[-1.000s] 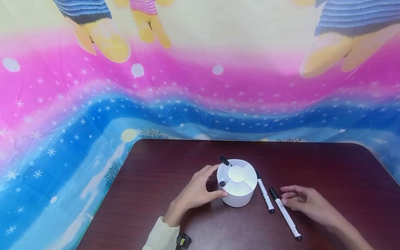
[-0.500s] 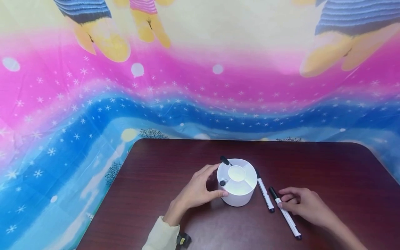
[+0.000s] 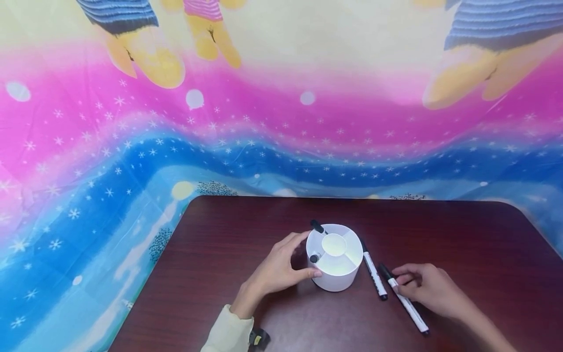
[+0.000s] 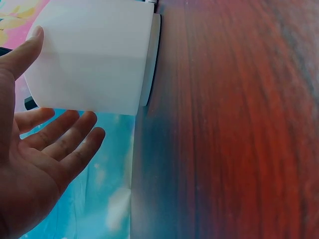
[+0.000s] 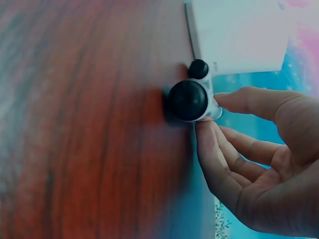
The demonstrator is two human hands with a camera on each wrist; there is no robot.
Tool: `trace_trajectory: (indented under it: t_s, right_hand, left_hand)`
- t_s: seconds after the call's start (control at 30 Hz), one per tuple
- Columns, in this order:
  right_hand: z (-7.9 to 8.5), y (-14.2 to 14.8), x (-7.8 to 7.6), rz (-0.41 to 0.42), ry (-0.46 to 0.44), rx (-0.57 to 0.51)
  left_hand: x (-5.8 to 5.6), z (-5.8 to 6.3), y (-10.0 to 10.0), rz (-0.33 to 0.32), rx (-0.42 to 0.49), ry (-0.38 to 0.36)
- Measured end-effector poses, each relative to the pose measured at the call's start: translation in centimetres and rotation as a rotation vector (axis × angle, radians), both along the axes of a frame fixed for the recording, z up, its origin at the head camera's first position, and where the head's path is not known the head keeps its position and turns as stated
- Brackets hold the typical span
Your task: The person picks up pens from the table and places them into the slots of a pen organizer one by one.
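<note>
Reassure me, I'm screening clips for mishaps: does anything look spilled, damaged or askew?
Nothing stands out as spilled or damaged. The pen holder stands upright on the table. Only one marker in it leans, its black end poking past the rim, which looks ordinary.

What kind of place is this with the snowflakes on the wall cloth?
Probably a desk corner indoors, though the room itself is hidden: there's a dark reddish table, a colourful printed cloth behind it, and pens by a white holder.
</note>
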State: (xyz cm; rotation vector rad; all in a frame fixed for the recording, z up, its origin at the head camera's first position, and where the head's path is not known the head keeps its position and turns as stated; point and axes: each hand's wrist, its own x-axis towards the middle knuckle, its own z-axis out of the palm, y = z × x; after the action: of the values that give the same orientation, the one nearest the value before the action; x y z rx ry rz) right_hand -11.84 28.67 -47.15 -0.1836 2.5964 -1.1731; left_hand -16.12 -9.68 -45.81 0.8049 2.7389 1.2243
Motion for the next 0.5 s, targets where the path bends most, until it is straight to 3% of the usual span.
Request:
trace_trajectory:
  t_s: [0.27,0.5]
  right_hand:
    - [0.9,0.5,-0.1,0.003,-0.056,-0.151]
    - [2.3,-0.6,-0.4,-0.052,0.03,-0.233]
  left_hand:
    - [0.0,0.0,0.0,-0.003,0.004,0.007]
    - [0.1,0.0,0.0,-0.001,0.003,0.0]
